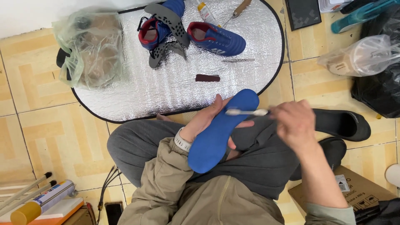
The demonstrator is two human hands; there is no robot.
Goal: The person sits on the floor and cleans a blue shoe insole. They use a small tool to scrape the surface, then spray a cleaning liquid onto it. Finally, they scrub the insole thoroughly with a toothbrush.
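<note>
- While the person sits cross-legged on the tiled floor (54, 137), the left hand (208, 116) grasps a blue insole (221, 133) over the lap.
- Right hand (293, 123) is clenched around a small white brush (246, 112), its tip touching the insole's upper end.
- Farther off, a silver mat (166, 87) carries two blue shoes (216, 39), a detached grey sole (168, 21) and a small dark block (207, 78).

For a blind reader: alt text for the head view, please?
A seated person's left hand holds a blue insole while the right hand brushes it with a white brush. Blue shoes lie on a silver mat ahead.
</note>
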